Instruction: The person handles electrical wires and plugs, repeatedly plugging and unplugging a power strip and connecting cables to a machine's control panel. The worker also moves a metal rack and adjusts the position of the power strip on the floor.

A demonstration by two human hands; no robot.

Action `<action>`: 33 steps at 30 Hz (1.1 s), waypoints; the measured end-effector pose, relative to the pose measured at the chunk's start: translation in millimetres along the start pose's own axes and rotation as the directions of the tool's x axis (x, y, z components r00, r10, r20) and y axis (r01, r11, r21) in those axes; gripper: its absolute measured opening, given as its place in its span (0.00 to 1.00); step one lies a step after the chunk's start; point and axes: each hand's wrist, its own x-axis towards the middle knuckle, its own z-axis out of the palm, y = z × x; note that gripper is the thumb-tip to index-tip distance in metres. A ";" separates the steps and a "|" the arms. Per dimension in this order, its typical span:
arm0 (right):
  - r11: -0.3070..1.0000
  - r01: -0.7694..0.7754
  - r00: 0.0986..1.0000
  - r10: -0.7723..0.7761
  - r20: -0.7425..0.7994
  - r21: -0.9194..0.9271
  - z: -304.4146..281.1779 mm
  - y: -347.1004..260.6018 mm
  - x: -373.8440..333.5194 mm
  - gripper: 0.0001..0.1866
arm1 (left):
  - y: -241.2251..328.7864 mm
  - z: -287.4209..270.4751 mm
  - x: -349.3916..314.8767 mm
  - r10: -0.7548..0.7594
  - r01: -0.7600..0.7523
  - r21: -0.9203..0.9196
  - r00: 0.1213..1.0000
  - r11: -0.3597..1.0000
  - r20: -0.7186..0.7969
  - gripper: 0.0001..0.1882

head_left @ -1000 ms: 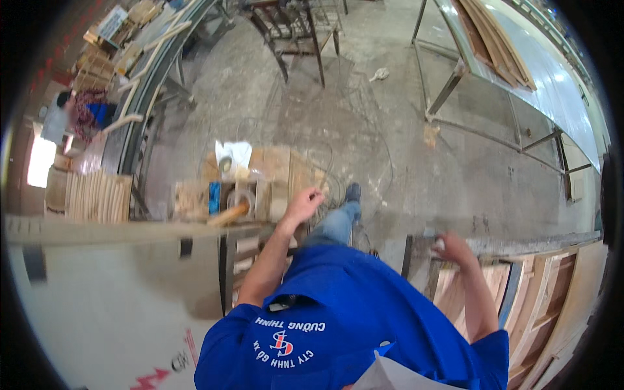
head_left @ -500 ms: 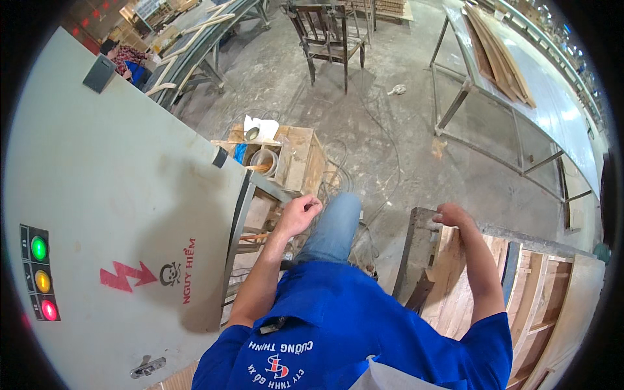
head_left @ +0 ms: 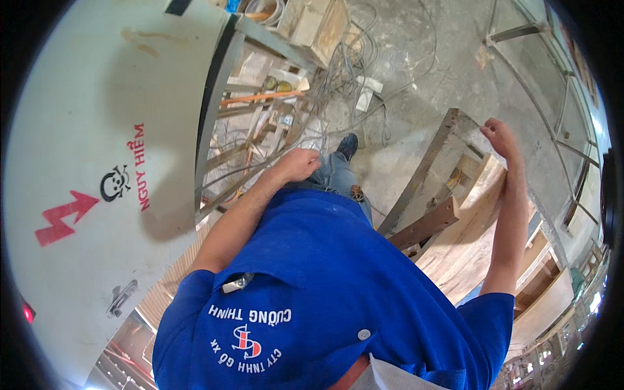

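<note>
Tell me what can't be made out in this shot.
Head view:
- Left hand: clenched, contents hidden by its own fingers.
- Right hand: fingertips on the grey metal frame; grip unclear.
- Tangled grey wires: ends lost among clutter.
- Wooden frames: blurred at the rim.

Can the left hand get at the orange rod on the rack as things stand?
Probably yes. The left hand hangs closed near the thigh, beside the open rack; the orange rod lies above it with only loose wires nearby, nothing solid between them.
</note>
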 end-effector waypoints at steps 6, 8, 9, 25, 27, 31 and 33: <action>0.998 0.063 0.997 -0.062 -0.051 0.024 -11.2 -18.0 -1.6 0.21 | -66.0 75.1 -49.6 -0.191 0.195 -0.041 0.978 0.980 0.079 0.12; 0.990 0.127 0.987 -0.132 -0.088 -0.061 -16.1 -23.9 0.9 0.21 | -82.2 91.5 -65.1 -0.258 0.266 -0.087 0.962 0.960 0.089 0.12; 0.988 0.072 0.997 -0.072 0.006 -0.137 -31.1 -46.3 10.9 0.23 | -91.9 103.2 -75.1 -0.257 0.264 -0.082 0.963 0.961 0.085 0.12; 0.634 0.435 0.741 0.152 -0.654 0.640 360.8 -408.7 132.3 0.11 | -413.9 192.2 18.1 -0.428 0.477 -0.039 0.747 0.878 -0.509 0.14; 0.642 0.256 0.895 0.125 -0.428 0.723 440.8 -402.8 129.6 0.11 | -414.8 181.2 53.0 -0.652 0.561 -0.355 0.518 0.748 -0.554 0.12; 0.769 0.218 0.963 -0.071 -0.259 0.601 536.8 -432.8 157.9 0.13 | -460.3 166.5 122.8 -0.487 0.480 -0.250 0.471 0.841 -0.735 0.11; 0.833 0.230 0.972 -0.174 -0.156 0.504 564.3 -450.3 181.0 0.14 | -471.3 162.5 148.6 -0.390 0.369 -0.212 0.515 0.905 -0.763 0.18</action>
